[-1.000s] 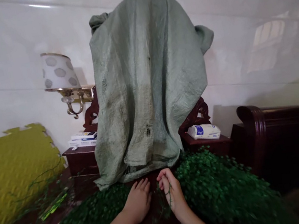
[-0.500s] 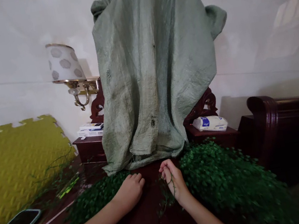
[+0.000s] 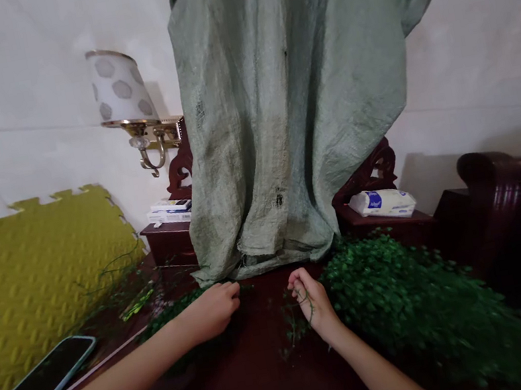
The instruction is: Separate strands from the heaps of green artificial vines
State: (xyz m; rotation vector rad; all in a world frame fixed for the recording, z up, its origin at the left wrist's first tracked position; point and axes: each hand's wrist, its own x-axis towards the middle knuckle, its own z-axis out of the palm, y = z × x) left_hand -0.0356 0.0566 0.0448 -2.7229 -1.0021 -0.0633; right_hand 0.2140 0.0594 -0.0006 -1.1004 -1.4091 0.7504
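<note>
My right hand [image 3: 313,300] is closed on a thin green plant sprig [image 3: 294,327], whose leafy strands hang over the palm and down toward the dark red tabletop [image 3: 265,369]. To its left, my left hand [image 3: 216,309] has its fingers curled together above the smaller pile of green foliage [image 3: 166,318]. What those fingers hold, if anything, is hidden; a small bit of green shows just past them. A large heap of green foliage [image 3: 411,303] lies right of my right hand.
Grey-green woven sacking [image 3: 272,119] drapes down behind the hands. At left are a phone [image 3: 37,389], a yellow foam mat [image 3: 40,261] and a wall lamp [image 3: 121,88]. Small boxes [image 3: 170,215] and a tissue pack [image 3: 386,203] sit on side ledges.
The view has shifted, so the surroundings appear farther right and higher. My left hand has moved left and a little away, over the left foliage. My right hand still grips the sprig.
</note>
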